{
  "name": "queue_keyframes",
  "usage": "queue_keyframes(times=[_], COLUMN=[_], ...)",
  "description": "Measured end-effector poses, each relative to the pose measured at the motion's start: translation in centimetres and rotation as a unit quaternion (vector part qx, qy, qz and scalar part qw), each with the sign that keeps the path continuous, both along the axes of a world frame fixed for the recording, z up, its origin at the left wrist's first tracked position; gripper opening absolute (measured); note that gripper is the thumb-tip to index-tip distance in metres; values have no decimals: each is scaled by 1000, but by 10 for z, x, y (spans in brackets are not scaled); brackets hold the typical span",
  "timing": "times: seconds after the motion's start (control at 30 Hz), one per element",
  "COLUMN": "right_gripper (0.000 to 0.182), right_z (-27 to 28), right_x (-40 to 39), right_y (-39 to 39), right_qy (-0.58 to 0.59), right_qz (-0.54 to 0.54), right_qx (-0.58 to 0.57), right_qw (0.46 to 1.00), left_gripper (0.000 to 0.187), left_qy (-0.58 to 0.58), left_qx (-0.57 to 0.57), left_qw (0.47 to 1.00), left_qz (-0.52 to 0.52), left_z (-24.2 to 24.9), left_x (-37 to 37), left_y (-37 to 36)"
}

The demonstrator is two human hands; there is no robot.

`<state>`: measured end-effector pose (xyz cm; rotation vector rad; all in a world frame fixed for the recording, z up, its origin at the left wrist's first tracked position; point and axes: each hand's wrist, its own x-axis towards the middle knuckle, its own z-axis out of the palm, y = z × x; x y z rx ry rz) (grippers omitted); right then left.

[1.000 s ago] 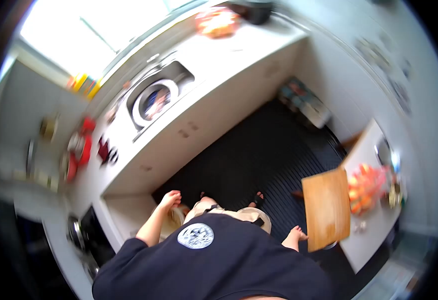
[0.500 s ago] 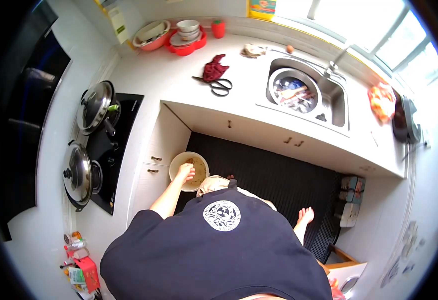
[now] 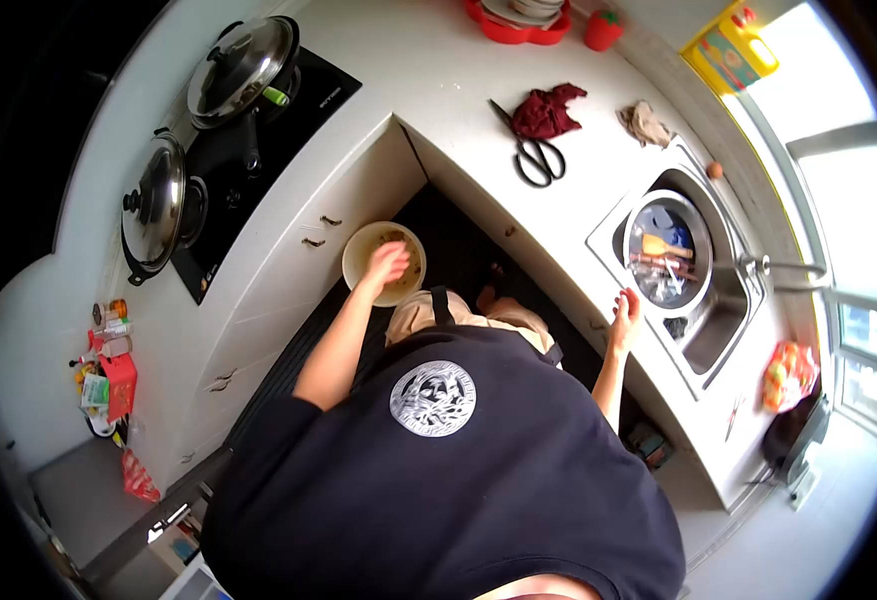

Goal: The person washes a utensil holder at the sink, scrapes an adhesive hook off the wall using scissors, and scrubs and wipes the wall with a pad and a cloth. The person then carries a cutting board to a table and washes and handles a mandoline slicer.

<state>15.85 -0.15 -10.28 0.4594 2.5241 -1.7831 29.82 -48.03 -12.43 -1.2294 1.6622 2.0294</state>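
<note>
My left hand (image 3: 388, 264) is over the white bin (image 3: 355, 248) on the floor by the cabinets. Its fingers are loosely bent and a little blurred, with nothing visible in them. Some brownish scraps lie inside the bin, partly hidden by the hand. My right hand (image 3: 626, 312) is raised near the counter's front edge, close to the sink (image 3: 713, 345). Its fingers are apart and slightly curled, holding nothing I can see. In the sink sits a metal basin (image 3: 703, 225) with a wooden spatula (image 3: 664, 246) and other utensils.
Black-handled scissors (image 3: 538, 162) and a dark red cloth (image 3: 548, 112) lie on the counter. A beige rag (image 3: 644, 124) is by the sink's corner. Two lidded pans (image 3: 243, 75) stand on the black stove (image 3: 208, 262). A bag of orange items (image 3: 788, 376) lies past the sink.
The view has turned, so the sink and counter appear tilted. My right hand has come up from low at the side to the counter's edge. My left hand's fingers have loosened over the bin.
</note>
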Motion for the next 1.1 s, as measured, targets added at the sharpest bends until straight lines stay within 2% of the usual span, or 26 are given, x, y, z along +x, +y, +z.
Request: queue_keyframes(times=[0.07, 0.1, 0.13, 0.23, 0.27, 0.3, 0.33, 0.37, 0.43, 0.47, 0.5, 0.57, 0.63, 0.77, 0.8, 0.83, 0.9, 0.97, 1.03, 1.1], right_gripper=[26, 24, 24, 24, 26, 30, 33, 37, 31, 24, 31, 37, 40, 37, 34, 34, 37, 38, 40, 42], right_z=[-8, -12, 18, 36, 30, 27, 30, 16, -16, -7, -14, -22, -9, -9, -5, -3, 35, 32, 36, 32], right_x=[-53, -80, -102, -161, -178, -192, -196, -202, -207, -197, -195, -185, -172, -147, -141, -135, -122, -125, -147, -183], right_y=[-21, -36, -64, -133, -155, -178, -195, -211, -238, -242, -246, -247, -241, -207, -195, -180, -156, -131, -120, -116], right_qy=[18, 94, 100, 114, 104, 79, 84, 128, 138, 196, 197, 146, 130, 139, 111, 152, 120, 66, 14, 45], right_qz=[72, 132, 193, 298, 329, 350, 388, 397, 409, 397, 380, 365, 402, 444, 448, 434, 379, 322, 248, 202], right_qx=[-4, 58, 129, 112, 51, 78, 150, 233, 354, 348, 363, 340, 343, 346, 320, 287, 276, 234, 274, 292], right_qw=[997, 985, 968, 941, 937, 930, 906, 879, 830, 826, 828, 854, 839, 814, 827, 841, 875, 915, 929, 934], left_gripper=[42, 47, 41, 45, 46, 47, 47, 47, 48, 49, 49, 50, 49, 47, 44, 42, 38, 34, 29, 25], left_qy=[-56, -82, -73, -108, -120, -130, -124, -120, -130, -135, -131, -124, -114, -88, -83, -70, -45, -2, 48, 103], left_qx=[4, -2, 7, 39, 46, 54, 73, 92, 87, 86, 78, 65, 27, 8, 3, -8, -31, -80, -124, -189], left_qw=[992, 981, 966, 906, 891, 876, 876, 876, 889, 895, 897, 900, 906, 953, 968, 976, 988, 993, 990, 977], left_qz=[115, 178, 247, 407, 435, 461, 461, 458, 431, 416, 415, 412, 406, 288, 238, 207, 145, 88, 45, -11], left_z=[-6, -6, -20, -26, -26, -26, -22, -18, -13, -11, -13, -15, -28, -24, -13, -6, 1, -2, 0, -2], left_x=[46, 70, 103, 184, 205, 220, 232, 239, 244, 241, 235, 225, 201, 110, 81, 56, 14, -21, -57, -105], left_y=[-13, -16, -20, -2, 9, 21, 31, 39, 45, 45, 40, 26, 11, -8, -9, -10, -14, -22, -26, -25])
